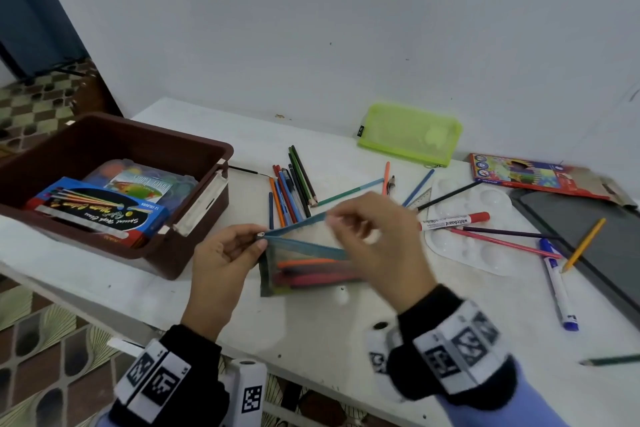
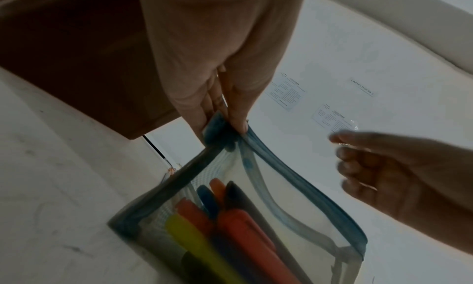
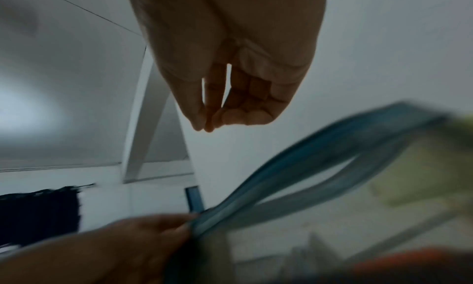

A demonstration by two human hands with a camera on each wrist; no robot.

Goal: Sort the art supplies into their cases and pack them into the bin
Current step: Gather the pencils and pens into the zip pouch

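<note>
Blue mesh pouch, soft and light, markers inside: left hand pinches its zipper corner, right hand hovers curled, gripping nothing; best held by the stiffer zipper band.

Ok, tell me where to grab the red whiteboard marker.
Pinch the whiteboard marker at its white middle barrel, coming from above. It lies flat across the white paint palette, whose wells leave room under it, and its barrel is free of the pencils nearby.
</note>
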